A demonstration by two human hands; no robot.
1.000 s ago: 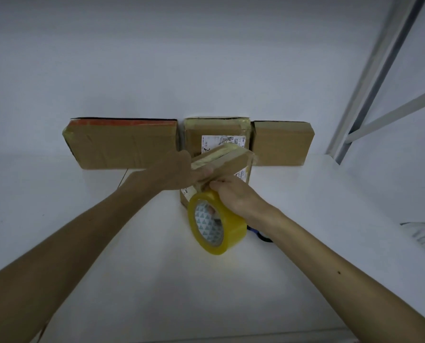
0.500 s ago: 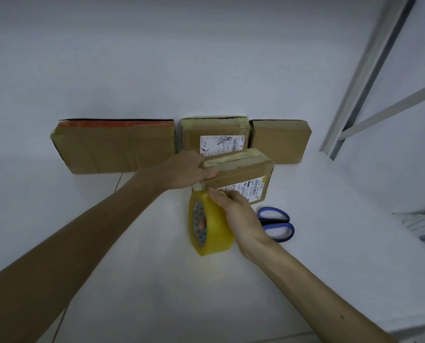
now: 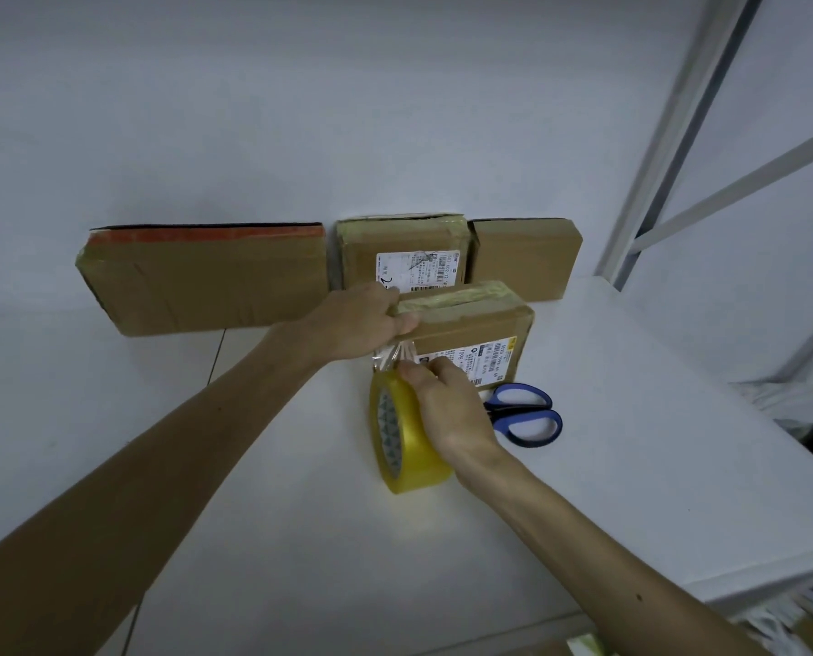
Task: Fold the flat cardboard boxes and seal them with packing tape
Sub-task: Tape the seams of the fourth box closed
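Cardboard box (image 3: 470, 324) folded, standing on tabletop (image 3: 253, 513), gripped at one end by left hand (image 3: 362, 324); right hand (image 3: 447, 404) holding tape roll (image 3: 409, 437), strip stretched to box. Three taped boxes (image 3: 402, 248) behind; sealing seemingly unfinished.

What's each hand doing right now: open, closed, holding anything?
Left hand: closed, gripping the near end of the labelled box.
Right hand: closed, holding the yellow tape roll.
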